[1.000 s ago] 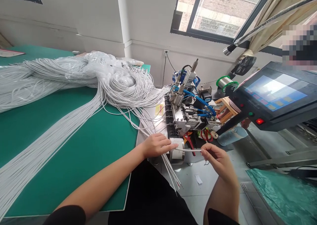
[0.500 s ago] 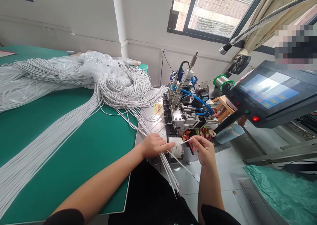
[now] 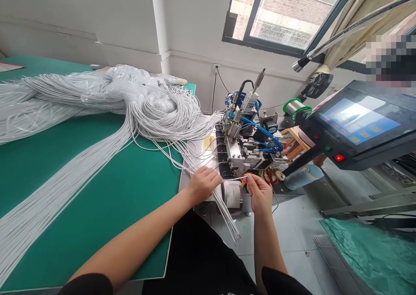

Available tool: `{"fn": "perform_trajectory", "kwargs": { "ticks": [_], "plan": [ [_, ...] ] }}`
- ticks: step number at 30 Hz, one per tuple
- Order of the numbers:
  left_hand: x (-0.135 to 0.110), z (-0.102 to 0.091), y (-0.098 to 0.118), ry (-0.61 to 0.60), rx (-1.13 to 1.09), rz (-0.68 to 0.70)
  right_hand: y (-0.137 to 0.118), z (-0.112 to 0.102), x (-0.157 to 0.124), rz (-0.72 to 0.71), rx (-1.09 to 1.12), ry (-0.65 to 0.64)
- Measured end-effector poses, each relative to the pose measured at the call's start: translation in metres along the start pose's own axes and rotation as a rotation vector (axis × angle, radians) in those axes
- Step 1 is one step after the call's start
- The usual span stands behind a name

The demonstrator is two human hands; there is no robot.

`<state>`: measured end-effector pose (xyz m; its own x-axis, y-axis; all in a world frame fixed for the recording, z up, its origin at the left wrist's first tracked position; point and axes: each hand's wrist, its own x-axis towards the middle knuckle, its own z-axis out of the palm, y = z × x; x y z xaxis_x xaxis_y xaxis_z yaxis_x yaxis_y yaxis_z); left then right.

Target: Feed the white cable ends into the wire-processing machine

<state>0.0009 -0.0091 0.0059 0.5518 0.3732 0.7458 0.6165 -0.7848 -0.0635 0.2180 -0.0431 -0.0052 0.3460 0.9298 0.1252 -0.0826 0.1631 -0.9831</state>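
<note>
My left hand (image 3: pixel 204 185) is closed around a bundle of thin white cables (image 3: pixel 226 215) at the near edge of the machine's plate. Their cut ends hang below it, over the floor. One single white cable (image 3: pixel 235 179) stretches from this hand across to my right hand (image 3: pixel 261 194), whose thumb and fingers pinch its end. Just beyond both hands stands a wire-processing machine (image 3: pixel 234 150) with blue air hoses and a black toothed conveyor (image 3: pixel 222 152), in which several cables lie. Under the stretched cable is a white-labelled motor or drum (image 3: pixel 232 195).
A green table (image 3: pixel 130 191) on the left carries a large heap of white cables (image 3: pixel 165 117) and clear plastic wrap. To the right are a control screen (image 3: pixel 360 119), a solder wire spool (image 3: pixel 295 108) and red-handled scissors (image 3: pixel 270 174). Another person is partly visible at far right.
My right hand has moved left and slightly up with the cable end. A cable that hung apart below my left hand now lies with the bundle. The left index finger has drawn in.
</note>
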Motion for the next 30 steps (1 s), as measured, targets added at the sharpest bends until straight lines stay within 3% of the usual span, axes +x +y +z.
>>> {"fn": "perform_trajectory", "kwargs": {
  "ticks": [8,14,22,30],
  "plan": [
    [-0.004,0.005,-0.001,-0.023,0.08,-0.043,-0.005,0.007,-0.003,0.035,-0.033,-0.067],
    [-0.004,0.005,0.0,-0.095,0.093,-0.081,-0.004,-0.001,0.006,0.136,-0.059,-0.173],
    [-0.002,0.002,-0.001,-0.086,0.062,-0.037,-0.006,-0.003,0.017,-0.039,-0.57,-0.151],
    [-0.004,0.006,-0.001,-0.075,0.112,-0.049,-0.001,0.001,0.023,-0.099,-0.63,-0.206]
  ]
}}
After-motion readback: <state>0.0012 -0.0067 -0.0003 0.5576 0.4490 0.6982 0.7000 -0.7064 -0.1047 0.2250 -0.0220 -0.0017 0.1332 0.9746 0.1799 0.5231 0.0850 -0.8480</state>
